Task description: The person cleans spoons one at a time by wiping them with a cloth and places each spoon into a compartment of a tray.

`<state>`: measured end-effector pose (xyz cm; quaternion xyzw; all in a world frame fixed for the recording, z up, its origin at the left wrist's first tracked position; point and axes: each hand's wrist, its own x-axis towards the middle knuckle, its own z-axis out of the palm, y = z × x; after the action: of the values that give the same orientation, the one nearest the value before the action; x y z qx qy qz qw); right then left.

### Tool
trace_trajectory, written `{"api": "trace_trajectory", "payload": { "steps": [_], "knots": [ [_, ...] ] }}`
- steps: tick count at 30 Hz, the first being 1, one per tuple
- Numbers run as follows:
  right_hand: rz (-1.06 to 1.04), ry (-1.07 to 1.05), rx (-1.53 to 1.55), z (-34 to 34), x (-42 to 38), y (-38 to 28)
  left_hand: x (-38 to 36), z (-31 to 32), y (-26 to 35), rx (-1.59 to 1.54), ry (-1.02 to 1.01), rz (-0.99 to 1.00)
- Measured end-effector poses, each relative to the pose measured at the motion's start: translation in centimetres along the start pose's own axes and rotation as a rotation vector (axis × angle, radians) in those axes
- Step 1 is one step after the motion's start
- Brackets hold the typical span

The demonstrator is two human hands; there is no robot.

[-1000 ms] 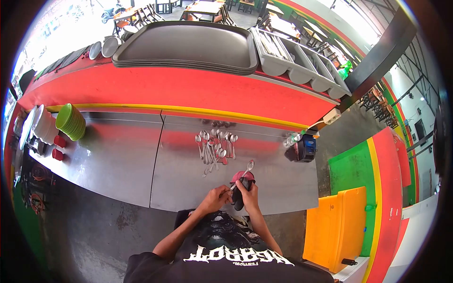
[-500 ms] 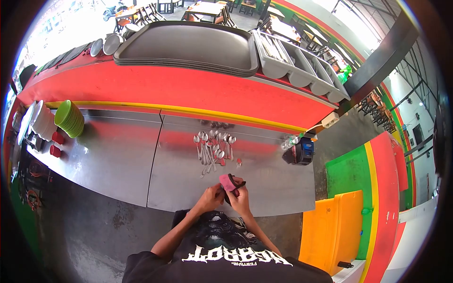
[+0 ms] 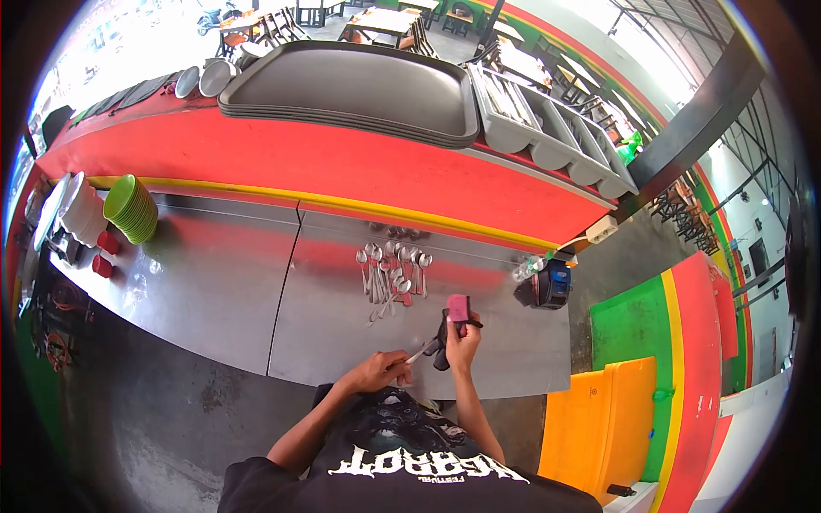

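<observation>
My left hand [image 3: 382, 371] is closed around one end of a slim metal spoon [image 3: 417, 351] in front of my shirt. The spoon's other end runs into the dark folds of a pink and black cloth [image 3: 459, 309], so its tip is hidden. My right hand [image 3: 463, 345] grips this cloth, its pink part standing up above the fingers and the black part hanging to the left. Beyond both hands, a loose group of spoons [image 3: 395, 272] lies on the steel table [image 3: 342, 338], most with their bowls pointing away from me.
Green bowls [image 3: 131, 209] and white bowls [image 3: 83, 214] are stacked at the far left, beside small red objects [image 3: 104, 255]. A clear bottle [image 3: 528, 268] and a dark blue-black item [image 3: 547, 285] stand at right. Trays [image 3: 351, 90] and a grey cutlery holder [image 3: 547, 124] top the red ledge.
My hands have moved apart, the right one going right and forward with the cloth. The spoon now shows between them. The view has shifted slightly.
</observation>
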<state>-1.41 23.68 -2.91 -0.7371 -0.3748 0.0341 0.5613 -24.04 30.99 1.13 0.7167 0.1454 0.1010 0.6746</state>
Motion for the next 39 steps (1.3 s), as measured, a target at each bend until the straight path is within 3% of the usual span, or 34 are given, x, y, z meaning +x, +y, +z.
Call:
{"api": "trace_trajectory", "payload": {
  "steps": [5, 9, 10, 13, 16, 20, 24, 27, 35, 39],
  "knots": [
    [0.349, 0.084, -0.015, -1.7, 1.3, 4.9, -1.5, -0.7, 0.1, -0.31, 0.016, 0.016],
    [0.316, 0.187, 0.19, -1.7, 0.6, 4.5, -1.4, -1.1, -0.2, -0.435, 0.139, 0.021],
    [0.335, 0.146, 0.159, -1.8, 0.3, 4.7, -1.1, -1.2, -0.4, -0.434, 0.169, 0.015],
    [0.372, -0.247, -0.077, -2.5, -0.4, 4.0, -0.6, -0.9, -0.8, -0.429, 0.233, 0.008],
    [0.181, -0.308, -0.081, -1.0, -1.6, 3.7, 0.3, -0.4, -1.0, -0.441, 0.193, -0.013],
    [0.452, -0.647, 0.622, -2.0, -0.1, -3.5, 1.9, 0.5, -0.5, -0.468, 0.146, -0.041],
    [0.539, -0.719, 0.842, -2.7, 0.0, -4.7, 3.4, 1.6, -0.2, -0.542, 0.008, -0.043],
    [0.485, -0.711, 0.897, -3.8, 0.6, -4.0, 4.8, 2.7, 0.6, -0.539, -0.004, -0.085],
    [0.44, -0.6, 0.574, -8.4, 3.5, -3.6, 9.7, 6.3, 1.9, 0.034, 0.098, -0.003],
    [0.261, -0.572, 0.457, -10.3, 7.3, -4.2, 12.9, 6.4, 7.9, 0.067, 0.17, -0.012]
  ]
}}
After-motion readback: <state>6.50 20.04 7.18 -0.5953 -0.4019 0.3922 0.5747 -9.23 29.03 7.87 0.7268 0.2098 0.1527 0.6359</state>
